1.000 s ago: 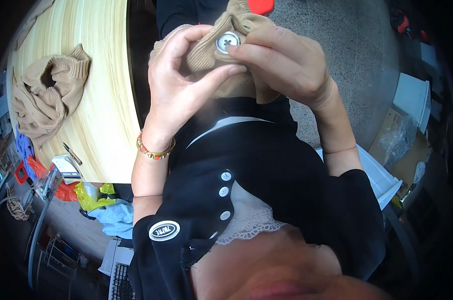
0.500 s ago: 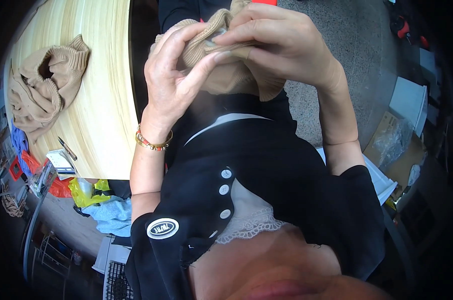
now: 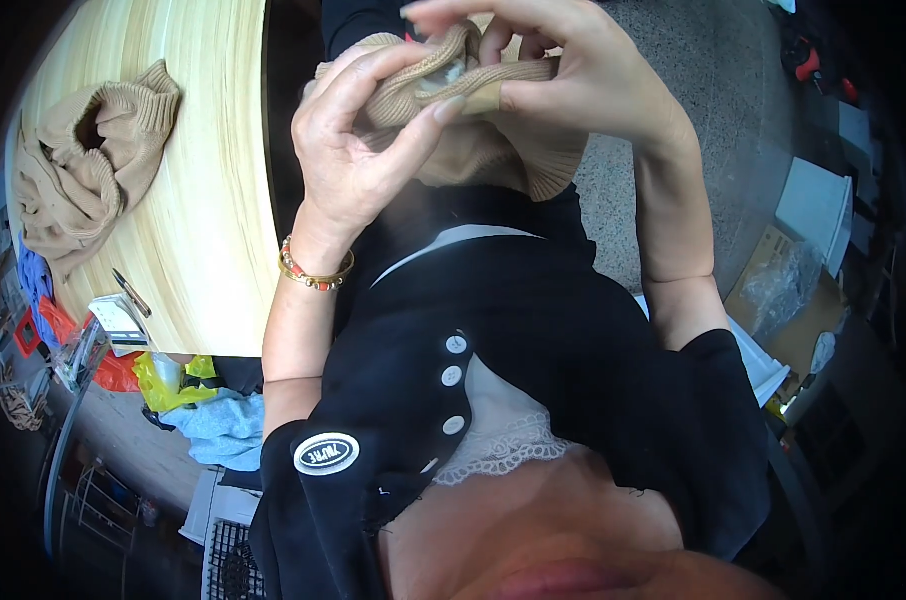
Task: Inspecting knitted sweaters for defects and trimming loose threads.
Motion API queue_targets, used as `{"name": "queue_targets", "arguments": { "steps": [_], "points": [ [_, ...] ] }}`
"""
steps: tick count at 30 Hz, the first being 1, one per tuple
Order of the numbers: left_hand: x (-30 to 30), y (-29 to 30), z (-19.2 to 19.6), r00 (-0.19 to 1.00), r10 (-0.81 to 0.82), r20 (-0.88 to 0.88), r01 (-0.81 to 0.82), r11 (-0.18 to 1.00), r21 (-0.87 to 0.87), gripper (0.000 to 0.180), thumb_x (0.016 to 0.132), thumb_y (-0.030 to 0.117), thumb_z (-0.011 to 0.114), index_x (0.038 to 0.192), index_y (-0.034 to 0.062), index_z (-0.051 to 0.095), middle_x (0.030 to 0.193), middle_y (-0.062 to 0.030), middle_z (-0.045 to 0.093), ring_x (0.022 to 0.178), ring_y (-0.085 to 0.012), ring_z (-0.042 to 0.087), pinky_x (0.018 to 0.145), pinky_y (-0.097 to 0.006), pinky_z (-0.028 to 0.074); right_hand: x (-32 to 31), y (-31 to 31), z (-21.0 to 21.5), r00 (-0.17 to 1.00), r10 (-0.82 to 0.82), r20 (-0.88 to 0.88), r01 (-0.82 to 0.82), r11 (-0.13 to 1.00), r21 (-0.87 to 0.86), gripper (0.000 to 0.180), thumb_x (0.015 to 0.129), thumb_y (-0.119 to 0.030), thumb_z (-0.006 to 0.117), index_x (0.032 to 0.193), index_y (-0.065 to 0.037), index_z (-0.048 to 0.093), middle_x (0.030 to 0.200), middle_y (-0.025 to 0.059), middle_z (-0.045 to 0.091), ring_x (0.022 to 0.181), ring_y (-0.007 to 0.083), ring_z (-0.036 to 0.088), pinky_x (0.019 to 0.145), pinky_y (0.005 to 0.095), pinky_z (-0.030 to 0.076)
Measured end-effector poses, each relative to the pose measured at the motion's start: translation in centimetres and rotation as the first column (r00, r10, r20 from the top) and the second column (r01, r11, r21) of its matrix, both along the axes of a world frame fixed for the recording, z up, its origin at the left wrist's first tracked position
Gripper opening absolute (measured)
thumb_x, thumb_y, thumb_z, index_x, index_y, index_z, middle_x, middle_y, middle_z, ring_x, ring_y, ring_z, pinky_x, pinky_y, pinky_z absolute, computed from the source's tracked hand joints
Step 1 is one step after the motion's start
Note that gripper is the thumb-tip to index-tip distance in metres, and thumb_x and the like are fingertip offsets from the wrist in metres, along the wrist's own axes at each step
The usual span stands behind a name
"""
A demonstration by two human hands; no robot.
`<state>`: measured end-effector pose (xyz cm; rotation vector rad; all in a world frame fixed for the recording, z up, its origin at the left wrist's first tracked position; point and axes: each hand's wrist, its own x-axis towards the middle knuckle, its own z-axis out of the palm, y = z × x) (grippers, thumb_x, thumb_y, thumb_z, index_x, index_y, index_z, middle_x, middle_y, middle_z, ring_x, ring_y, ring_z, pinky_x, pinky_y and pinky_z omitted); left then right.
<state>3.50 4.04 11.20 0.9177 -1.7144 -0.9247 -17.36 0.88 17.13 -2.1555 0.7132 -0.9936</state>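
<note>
Now the left hand (image 3: 345,150) and right hand (image 3: 613,92) both pinch the tan knit garment (image 3: 463,155), seemingly working its ribbed fold (image 3: 518,75); next calls for steady tension.

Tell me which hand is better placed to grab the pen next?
Probably the left hand: it's nearer the pen and the table, though both it and the right hand hold the tan knit.

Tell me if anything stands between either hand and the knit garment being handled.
Nothing visible does. The left hand and right hand both grip the tan ribbed knit garment directly. The second tan knit garment lies off to the left on the wood-grain table, apart from both hands.
</note>
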Motion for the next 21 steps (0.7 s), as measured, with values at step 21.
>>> {"name": "queue_targets", "arguments": {
  "steps": [21],
  "points": [
    [0.6, 0.2, 0.5, 0.994, -0.052, -0.092, 0.065, 0.987, 0.149, 0.027, 0.073, 0.002, 0.079, 0.099, 0.0038, 0.071, 0.094, -0.0061, 0.071, 0.086, -0.0133, 0.067, 0.078, -0.025, 0.054, -0.3, -0.1, -0.9, 0.981, 0.121, 0.152, -0.161, 0.944, 0.286, 0.030, 0.072, -0.002, 0.077, 0.098, 0.000, 0.063, 0.087, 0.0015, 0.060, 0.074, 0.0042, 0.059, 0.066, 0.0173, 0.049]
  ]
}}
